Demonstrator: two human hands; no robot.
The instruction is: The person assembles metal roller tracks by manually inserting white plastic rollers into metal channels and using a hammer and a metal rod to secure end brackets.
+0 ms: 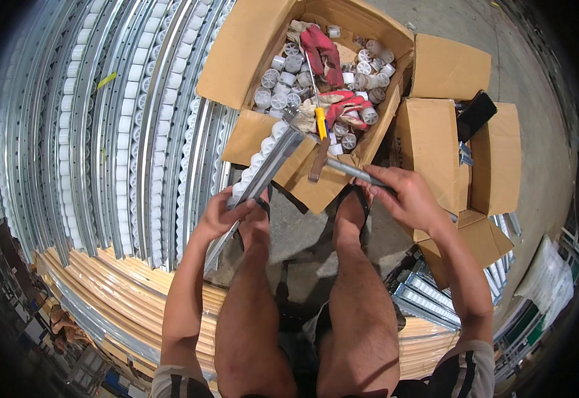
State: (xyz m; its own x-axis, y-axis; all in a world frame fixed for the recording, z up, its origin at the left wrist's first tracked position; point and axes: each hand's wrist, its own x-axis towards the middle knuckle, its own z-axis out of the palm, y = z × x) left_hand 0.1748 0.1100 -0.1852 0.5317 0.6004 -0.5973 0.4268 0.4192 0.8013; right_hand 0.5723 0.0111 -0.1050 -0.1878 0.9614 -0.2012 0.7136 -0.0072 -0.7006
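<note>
While my left hand (223, 211) has its fingers curled round the rail (273, 164), I see my right hand (406, 200) closed round the hammer (350, 170).

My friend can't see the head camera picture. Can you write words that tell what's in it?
A person's right hand grips a hammer while the left hand holds a metal rail lined with white rollers. An open cardboard box in front holds small white wheels and red-and-white gloves. More roller rails lie in rows at the left.
</note>
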